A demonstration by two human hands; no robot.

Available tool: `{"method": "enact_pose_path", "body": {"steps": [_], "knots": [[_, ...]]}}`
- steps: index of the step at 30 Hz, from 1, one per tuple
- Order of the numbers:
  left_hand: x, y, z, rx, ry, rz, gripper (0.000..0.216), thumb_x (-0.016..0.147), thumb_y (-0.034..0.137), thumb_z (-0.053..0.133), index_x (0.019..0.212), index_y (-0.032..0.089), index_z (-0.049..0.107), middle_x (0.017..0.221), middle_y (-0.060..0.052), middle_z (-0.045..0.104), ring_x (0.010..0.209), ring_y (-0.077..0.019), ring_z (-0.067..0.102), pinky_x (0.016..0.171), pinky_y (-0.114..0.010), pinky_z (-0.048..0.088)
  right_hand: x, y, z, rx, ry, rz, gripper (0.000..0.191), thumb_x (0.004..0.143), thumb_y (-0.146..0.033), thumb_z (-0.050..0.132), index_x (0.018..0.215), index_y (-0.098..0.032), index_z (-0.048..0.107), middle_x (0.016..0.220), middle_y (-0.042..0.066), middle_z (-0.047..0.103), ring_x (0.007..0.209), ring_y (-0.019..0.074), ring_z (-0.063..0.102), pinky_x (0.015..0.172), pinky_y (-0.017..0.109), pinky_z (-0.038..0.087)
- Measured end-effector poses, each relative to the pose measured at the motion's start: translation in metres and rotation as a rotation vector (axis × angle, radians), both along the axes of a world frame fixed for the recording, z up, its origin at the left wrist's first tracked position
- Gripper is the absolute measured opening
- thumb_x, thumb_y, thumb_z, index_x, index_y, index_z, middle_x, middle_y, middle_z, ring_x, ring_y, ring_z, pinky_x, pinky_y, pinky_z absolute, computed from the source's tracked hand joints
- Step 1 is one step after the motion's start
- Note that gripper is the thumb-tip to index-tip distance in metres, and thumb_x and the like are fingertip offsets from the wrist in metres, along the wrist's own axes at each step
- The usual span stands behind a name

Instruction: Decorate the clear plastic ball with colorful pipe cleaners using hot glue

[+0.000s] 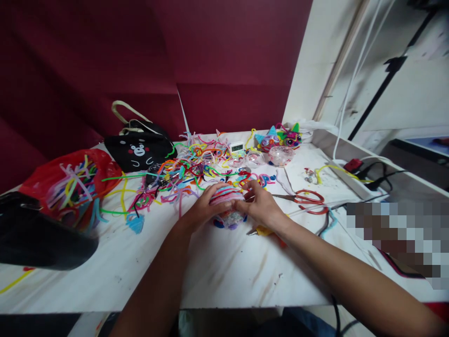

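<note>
Between my hands, on the white table, rests a round clear ball point(227, 194) whose upper part is wound with pink, red and blue pipe cleaners. Blue and purple pieces show at its base. My left hand point(203, 208) wraps round its left side, the thumb lying across the front. On the right, my right hand point(261, 202) has its bent fingers pressed against the ball; whether they pinch a strand is hidden. Just below that wrist lies a yellow tool with a metal tip point(261, 230), apparently a glue gun. Scissors with red handles point(310, 198) lie beyond the right hand.
Loose pipe cleaners point(189, 161) heap behind the ball. Leftward are a red bag point(108, 166), a black bear-face bag point(140, 152) and a black container point(45, 238). Behind stand a small digital clock point(237, 148), clear balls point(281, 156) and decorated figures point(270, 139). A power strip point(354, 180) lies right.
</note>
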State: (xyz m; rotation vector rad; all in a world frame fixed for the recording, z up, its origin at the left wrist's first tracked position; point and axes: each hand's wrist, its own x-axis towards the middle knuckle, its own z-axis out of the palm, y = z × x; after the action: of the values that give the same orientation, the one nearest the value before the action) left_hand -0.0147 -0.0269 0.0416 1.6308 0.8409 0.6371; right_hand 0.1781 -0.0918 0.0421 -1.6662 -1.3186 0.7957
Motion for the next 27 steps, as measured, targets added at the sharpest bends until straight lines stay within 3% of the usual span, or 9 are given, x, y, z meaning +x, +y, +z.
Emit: {"method": "enact_pose_path", "body": {"steps": [9, 14, 18, 27], "knots": [[0.002, -0.001, 0.005, -0.019, -0.013, 0.038, 0.069, 0.071, 0.046, 0.080, 0.131, 0.022, 0.056, 0.136, -0.011, 0.061, 0.127, -0.0367, 0.054, 0.104, -0.045, 0.046, 0.010, -0.003, -0.008, 0.041, 0.120, 0.114, 0.043, 0.069, -0.045, 0.078, 0.099, -0.025, 0.055, 0.081, -0.002, 0.062, 0.067, 0.0159, 0.059, 0.059, 0.027, 0.044], [0.004, -0.003, 0.006, -0.005, -0.032, 0.059, 0.065, 0.068, 0.043, 0.079, 0.125, 0.020, 0.057, 0.129, -0.010, 0.063, 0.123, -0.0353, 0.057, 0.099, -0.042, 0.048, 0.010, -0.015, -0.003, 0.141, -0.073, 0.080, 0.031, 0.071, -0.041, 0.077, 0.091, -0.023, 0.061, 0.082, 0.000, 0.065, 0.074, 0.0179, 0.058, 0.065, 0.029, 0.043], [0.004, -0.004, 0.005, -0.030, -0.030, 0.059, 0.066, 0.068, 0.044, 0.080, 0.125, 0.021, 0.056, 0.124, -0.009, 0.065, 0.113, -0.0323, 0.061, 0.088, -0.038, 0.052, 0.007, -0.019, 0.002, 0.151, -0.137, 0.160, 0.014, 0.081, -0.035, 0.068, 0.078, -0.022, 0.064, 0.072, 0.000, 0.066, 0.066, 0.0166, 0.057, 0.064, 0.029, 0.040], [0.002, 0.000, 0.001, -0.005, -0.029, 0.024, 0.063, 0.069, 0.046, 0.080, 0.121, 0.022, 0.055, 0.113, -0.006, 0.067, 0.099, -0.0272, 0.063, 0.082, -0.035, 0.051, 0.008, -0.014, 0.004, 0.296, -0.250, 0.237, 0.013, 0.092, -0.024, 0.055, 0.080, -0.022, 0.060, 0.075, 0.003, 0.066, 0.068, 0.0170, 0.059, 0.067, 0.028, 0.040]]}}
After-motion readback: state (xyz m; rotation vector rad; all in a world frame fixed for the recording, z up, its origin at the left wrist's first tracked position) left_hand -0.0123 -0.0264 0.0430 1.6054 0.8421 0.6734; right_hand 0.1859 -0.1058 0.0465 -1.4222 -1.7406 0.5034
